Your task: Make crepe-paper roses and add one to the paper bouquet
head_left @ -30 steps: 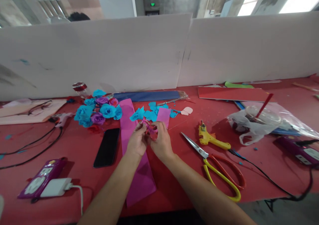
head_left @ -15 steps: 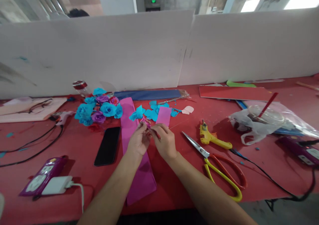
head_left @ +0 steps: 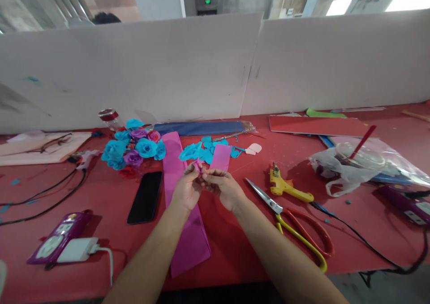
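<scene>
A small crumpled piece of pink crepe paper (head_left: 198,164) is pinched between the fingertips of my left hand (head_left: 187,186) and my right hand (head_left: 224,187). Both hands are closed on it, and the fingers hide much of its shape. Under my left hand runs a long folded strip of pink crepe paper (head_left: 190,241). Just beyond my right hand lies a pink paper rectangle (head_left: 221,157), among cut blue petals (head_left: 193,151). Scissors (head_left: 268,196) with red and yellow handles rest to the right of my right hand.
A yellow glue gun (head_left: 285,185) lies beyond the scissors. On the left are a black phone (head_left: 145,198), a bunch of paper flowers (head_left: 132,147) and a purple power strip (head_left: 60,236). A cup with a straw (head_left: 359,156) stands in a plastic bag at right. White panels (head_left: 134,71) border the table's back.
My right hand has turned, its fingers now meeting the left fingertips around the pink paper. The blue petal above my left hand appears to lie lower and slightly further right.
</scene>
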Motion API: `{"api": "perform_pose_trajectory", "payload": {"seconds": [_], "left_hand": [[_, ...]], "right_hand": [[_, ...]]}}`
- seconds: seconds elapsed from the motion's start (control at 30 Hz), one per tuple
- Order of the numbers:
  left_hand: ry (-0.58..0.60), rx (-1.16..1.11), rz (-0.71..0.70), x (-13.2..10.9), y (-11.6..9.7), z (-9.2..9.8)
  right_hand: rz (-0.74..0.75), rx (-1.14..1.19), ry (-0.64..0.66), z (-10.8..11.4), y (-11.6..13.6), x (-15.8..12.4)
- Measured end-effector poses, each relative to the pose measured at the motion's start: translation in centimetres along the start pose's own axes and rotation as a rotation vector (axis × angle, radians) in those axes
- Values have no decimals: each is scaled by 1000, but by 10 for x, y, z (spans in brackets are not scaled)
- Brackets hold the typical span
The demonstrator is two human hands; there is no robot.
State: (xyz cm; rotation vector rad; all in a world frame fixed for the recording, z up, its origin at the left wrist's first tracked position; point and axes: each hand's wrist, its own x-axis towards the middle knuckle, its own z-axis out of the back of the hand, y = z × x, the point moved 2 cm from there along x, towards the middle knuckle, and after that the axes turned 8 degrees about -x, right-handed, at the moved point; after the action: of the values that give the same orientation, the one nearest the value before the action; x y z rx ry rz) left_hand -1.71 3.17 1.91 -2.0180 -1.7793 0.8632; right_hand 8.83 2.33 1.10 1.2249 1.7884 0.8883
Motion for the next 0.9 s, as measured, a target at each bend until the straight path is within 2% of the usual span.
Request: {"api": "perform_pose_trajectory", "payload": {"seconds": [0.07, 0.2, 0.33, 0.4, 0.47, 0.53, 0.63, 0.73, 0.83, 0.9], "left_hand": [[6, -15, -30, -1, 0, -2], [-5, -9, -129, -2, 4, -4], [-45, 29, -175, -3, 7, -2], [-24, 47, -177, -3, 7, -1], [19, 46, -185, -2, 7, 0], [50, 40, -210, -1, 6, 0], [70, 64, -223, -1, 2, 1], [111, 110, -190, -4, -2, -2], [144, 168, -165, -8, -5, -5], [161, 200, -177, -9, -4, -7]], "right_hand": [[55, 0, -40, -1, -1, -1], [333, -142, -186, -5, -2, -4], [612, -526, -342, -5, -2, -12], [738, -742, -359, -5, -1, -16], [803, -866, -334, -6, -2, -17], [768, -844, -315, -7, -3, -16], [591, -596, -278, -9, -4, -12], [397, -355, -113, -9, -3, -7], [268, -322, 43, -7, -1, -4], [277, -353, 39, -4, 0, -3]]}}
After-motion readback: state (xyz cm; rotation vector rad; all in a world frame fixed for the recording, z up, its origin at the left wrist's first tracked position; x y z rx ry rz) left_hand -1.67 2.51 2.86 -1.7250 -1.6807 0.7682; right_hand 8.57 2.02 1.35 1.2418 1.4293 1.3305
